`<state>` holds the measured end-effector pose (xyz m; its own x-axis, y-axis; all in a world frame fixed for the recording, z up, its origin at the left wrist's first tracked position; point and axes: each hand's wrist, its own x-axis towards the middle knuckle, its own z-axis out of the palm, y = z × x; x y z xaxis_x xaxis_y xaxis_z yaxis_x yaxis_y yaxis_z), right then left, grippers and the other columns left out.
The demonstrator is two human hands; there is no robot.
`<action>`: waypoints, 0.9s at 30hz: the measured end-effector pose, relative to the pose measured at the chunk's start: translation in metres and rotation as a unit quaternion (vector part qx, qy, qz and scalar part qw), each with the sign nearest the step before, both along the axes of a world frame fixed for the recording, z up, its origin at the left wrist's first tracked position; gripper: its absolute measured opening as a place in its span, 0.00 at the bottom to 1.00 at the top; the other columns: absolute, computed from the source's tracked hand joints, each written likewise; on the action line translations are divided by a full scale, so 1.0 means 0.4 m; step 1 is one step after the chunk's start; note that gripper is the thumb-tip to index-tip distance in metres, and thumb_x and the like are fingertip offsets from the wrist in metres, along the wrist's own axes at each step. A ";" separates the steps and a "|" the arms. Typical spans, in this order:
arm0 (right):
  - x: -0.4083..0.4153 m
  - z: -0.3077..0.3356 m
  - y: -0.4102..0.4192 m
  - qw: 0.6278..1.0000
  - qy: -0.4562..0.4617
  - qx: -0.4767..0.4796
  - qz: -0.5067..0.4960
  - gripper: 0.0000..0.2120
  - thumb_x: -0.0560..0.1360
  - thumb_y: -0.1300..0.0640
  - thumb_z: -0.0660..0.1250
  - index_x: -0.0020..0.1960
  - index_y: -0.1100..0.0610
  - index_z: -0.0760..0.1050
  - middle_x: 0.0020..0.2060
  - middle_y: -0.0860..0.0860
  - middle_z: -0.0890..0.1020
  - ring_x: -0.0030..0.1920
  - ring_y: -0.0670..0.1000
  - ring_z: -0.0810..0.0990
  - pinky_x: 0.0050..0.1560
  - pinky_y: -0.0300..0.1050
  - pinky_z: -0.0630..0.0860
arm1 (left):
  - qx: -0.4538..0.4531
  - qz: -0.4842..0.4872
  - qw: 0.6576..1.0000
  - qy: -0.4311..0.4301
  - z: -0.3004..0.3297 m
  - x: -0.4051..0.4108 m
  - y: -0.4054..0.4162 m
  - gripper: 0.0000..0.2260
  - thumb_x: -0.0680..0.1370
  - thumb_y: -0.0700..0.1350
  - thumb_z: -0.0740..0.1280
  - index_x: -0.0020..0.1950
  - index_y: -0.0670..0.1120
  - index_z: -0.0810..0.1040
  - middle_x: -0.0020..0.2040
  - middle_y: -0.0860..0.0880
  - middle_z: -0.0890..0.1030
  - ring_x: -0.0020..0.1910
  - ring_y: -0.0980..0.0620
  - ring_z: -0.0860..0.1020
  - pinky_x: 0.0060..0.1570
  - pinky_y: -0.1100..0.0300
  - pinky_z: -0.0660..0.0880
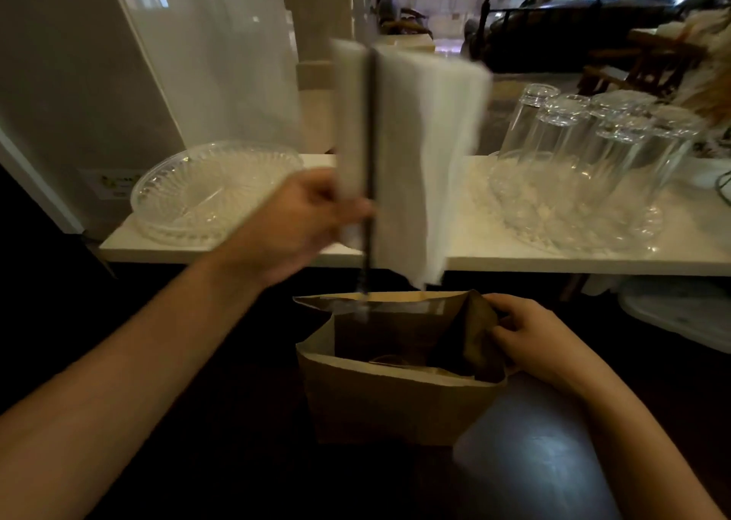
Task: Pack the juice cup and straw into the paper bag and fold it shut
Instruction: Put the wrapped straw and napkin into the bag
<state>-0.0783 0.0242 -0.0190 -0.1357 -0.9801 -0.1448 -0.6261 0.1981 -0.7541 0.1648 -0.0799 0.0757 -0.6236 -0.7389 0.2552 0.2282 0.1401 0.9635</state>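
A brown paper bag (395, 405) stands open on the dark counter in front of me. My right hand (530, 335) pinches its right rim and holds the mouth apart. Above the opening, my left hand (304, 219) grips a thin black straw (370, 155) together with white paper napkins (427, 155), all blurred by motion. The straw hangs upright with its lower tip at the bag's back rim. Something rounded and dark lies at the bag's bottom; I cannot tell if it is the juice cup.
A white shelf (553, 260) runs behind the bag. On it sit a clear glass dish (209, 191) at left and a clear tray (573, 219) with several upturned drinking glasses (585, 136) at right. A white lid-like object (680, 306) lies below the shelf at right.
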 end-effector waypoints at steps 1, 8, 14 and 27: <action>-0.001 0.000 0.000 1.000 -0.002 0.000 0.001 0.17 0.73 0.67 0.61 0.53 0.48 0.77 0.42 0.49 0.84 0.40 0.47 0.82 0.39 0.44 0.81 | 0.000 -0.027 0.999 -0.044 -0.016 -0.054 0.001 0.04 0.63 0.39 0.72 0.33 0.48 0.84 0.31 0.55 0.85 0.33 0.61 0.82 0.35 0.68 0.78; -0.029 -0.018 0.002 1.000 0.016 -0.009 -0.009 0.05 0.74 0.60 0.66 0.41 0.53 0.76 0.38 0.46 0.78 0.44 0.49 0.78 0.44 0.42 0.72 | -0.112 -0.205 0.892 -0.386 -0.170 -0.157 -0.035 0.06 0.70 0.45 0.72 0.45 0.54 0.83 0.37 0.62 0.84 0.39 0.64 0.81 0.39 0.71 0.74; -0.038 -0.014 0.018 0.994 -0.100 -0.036 0.035 0.09 0.75 0.52 0.63 0.49 0.39 0.78 0.41 0.50 0.86 0.38 0.48 0.85 0.33 0.40 0.79 | -0.167 -0.192 0.823 -0.508 -0.213 -0.140 -0.049 0.06 0.72 0.49 0.70 0.46 0.50 0.84 0.36 0.57 0.82 0.35 0.61 0.78 0.34 0.70 0.72; -0.028 -0.023 0.022 0.991 -0.087 -0.066 0.080 0.27 0.76 0.64 0.61 0.45 0.28 0.67 0.39 0.40 0.80 0.43 0.36 0.80 0.34 0.27 0.77 | -0.083 -0.192 0.607 -0.767 -0.412 -0.215 -0.087 0.25 0.75 0.49 0.67 0.69 0.43 0.66 0.69 0.42 0.69 0.67 0.42 0.67 0.62 0.52 0.68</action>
<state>-0.0896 0.0330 -0.0281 0.0385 -0.9990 -0.0219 -0.4994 -0.0003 -0.8664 0.0786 -0.1147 -0.0891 -0.3401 -0.5080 -0.7913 -0.8727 0.4840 0.0644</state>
